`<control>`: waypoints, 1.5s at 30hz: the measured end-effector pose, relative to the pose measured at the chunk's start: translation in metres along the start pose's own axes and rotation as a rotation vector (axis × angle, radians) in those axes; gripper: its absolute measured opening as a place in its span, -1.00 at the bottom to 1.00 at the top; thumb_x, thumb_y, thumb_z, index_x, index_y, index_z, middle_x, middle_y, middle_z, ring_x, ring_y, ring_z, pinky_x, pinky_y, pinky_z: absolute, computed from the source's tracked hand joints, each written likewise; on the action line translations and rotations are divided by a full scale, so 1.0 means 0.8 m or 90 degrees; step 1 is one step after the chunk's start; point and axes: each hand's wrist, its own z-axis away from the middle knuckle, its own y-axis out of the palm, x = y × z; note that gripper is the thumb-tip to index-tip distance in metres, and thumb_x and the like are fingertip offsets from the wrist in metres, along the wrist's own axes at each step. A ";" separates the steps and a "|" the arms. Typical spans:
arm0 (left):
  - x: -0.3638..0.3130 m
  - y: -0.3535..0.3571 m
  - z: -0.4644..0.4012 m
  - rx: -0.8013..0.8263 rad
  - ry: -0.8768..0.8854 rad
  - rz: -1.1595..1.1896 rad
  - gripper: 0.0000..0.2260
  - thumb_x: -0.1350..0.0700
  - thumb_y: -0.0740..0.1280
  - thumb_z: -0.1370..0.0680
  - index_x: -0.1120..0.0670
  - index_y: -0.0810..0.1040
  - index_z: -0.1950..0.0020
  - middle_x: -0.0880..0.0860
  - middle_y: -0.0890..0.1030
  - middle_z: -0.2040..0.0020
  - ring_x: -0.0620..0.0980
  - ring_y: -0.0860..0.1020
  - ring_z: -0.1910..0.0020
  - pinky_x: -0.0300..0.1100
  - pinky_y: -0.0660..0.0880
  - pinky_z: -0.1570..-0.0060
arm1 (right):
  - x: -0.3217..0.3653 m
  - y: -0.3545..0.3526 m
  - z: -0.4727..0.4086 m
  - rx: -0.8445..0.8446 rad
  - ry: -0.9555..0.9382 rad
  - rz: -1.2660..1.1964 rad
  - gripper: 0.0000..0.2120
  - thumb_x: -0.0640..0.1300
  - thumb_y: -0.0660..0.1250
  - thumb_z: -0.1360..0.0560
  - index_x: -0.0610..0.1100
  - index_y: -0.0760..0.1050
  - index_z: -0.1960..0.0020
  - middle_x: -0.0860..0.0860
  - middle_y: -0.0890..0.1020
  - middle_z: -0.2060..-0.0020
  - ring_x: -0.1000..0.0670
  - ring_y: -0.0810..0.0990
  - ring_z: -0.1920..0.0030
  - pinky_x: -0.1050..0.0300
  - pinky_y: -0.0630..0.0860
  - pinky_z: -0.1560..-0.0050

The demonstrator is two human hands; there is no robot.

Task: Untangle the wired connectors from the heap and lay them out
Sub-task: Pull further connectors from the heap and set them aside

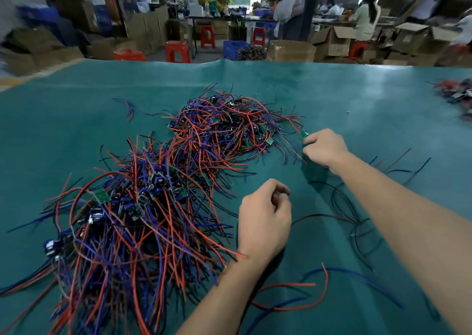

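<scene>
Head view: tangled heap [143,207] of red, blue and black wired connectors on green mat [332,100]. Right of heap, right hand [325,149] pinches a small green board [304,134]; left hand [264,220] curled, contents unclear. Light, limp, snag-prone — best gripped at the stiff board, not the wires.

wire heap [158,194] blocks left; mat [370,100] bare right.
</scene>
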 end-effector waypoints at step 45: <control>0.003 0.000 -0.004 0.002 -0.010 0.138 -0.84 0.12 0.33 -0.62 0.08 0.58 0.16 0.07 0.57 0.36 -0.05 0.43 0.38 -0.04 0.42 0.32 | 0.011 0.004 0.188 0.135 0.018 -0.755 -0.86 -0.24 0.54 -0.44 -0.16 0.58 0.20 -0.03 0.62 0.37 0.08 0.47 0.44 0.27 0.35 0.50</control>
